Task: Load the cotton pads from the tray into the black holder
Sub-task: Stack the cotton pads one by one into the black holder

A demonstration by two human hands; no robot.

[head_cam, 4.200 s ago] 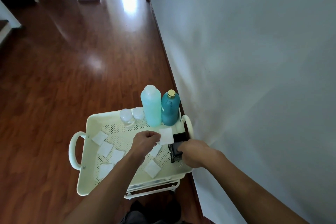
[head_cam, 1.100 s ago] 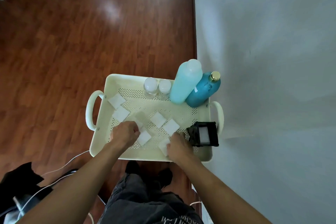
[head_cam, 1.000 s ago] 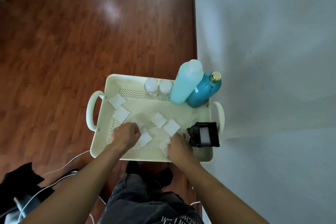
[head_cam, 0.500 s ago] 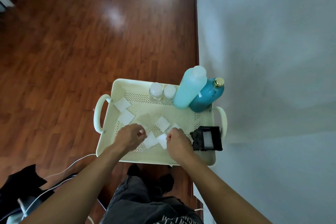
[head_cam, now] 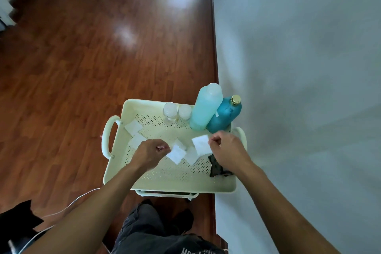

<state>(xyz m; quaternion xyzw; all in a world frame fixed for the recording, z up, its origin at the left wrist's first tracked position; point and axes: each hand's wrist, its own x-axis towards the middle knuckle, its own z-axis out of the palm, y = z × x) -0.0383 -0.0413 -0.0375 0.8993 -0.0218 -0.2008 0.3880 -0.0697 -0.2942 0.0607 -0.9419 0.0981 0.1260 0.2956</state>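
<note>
Trouser legs fill the near edge, with a white cable on the wooden floor to the left. Beyond them, both forearms reach over the cream tray. The left hand pinches a corner of one cotton pad, lifted slightly, probably to gather it before loading. The right hand pinches another pad by its edge, raised above the tray, apparently ready to carry it to the black holder, which sits just under that wrist at the tray's right side, half hidden. A loose pad lies between the hands; two more wait near the left handle. Farthest back stand two small jars and two bottles against the wall, kept clear of the working space.
</note>
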